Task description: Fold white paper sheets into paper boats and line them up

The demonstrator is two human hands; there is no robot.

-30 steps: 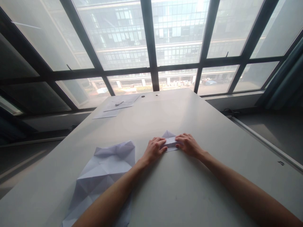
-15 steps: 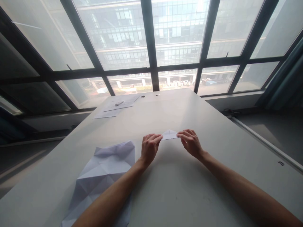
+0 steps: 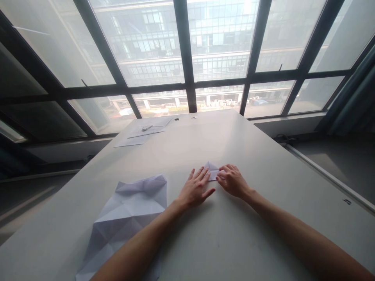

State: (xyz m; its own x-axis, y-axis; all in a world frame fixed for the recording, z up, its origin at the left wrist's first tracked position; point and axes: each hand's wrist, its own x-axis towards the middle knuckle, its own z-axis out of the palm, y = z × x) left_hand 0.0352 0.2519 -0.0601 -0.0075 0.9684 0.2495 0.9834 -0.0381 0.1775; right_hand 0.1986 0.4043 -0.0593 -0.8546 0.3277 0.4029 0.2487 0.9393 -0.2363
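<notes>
A small folded piece of white paper lies on the white table in front of me. My left hand lies flat with its fingers stretched out, the fingertips resting on the paper's left part. My right hand has its fingers curled and pressed onto the paper's right edge. Both forearms reach in from the bottom of the view.
A large creased sheet of white paper lies to the left, partly under my left forearm. Flat sheets with a pen sit at the table's far left corner. Tall windows stand behind the table.
Half a second ago both hands held the small paper pinched above the table. Now it lies on the table, my left hand has opened flat on it and my right hand presses its edge.
</notes>
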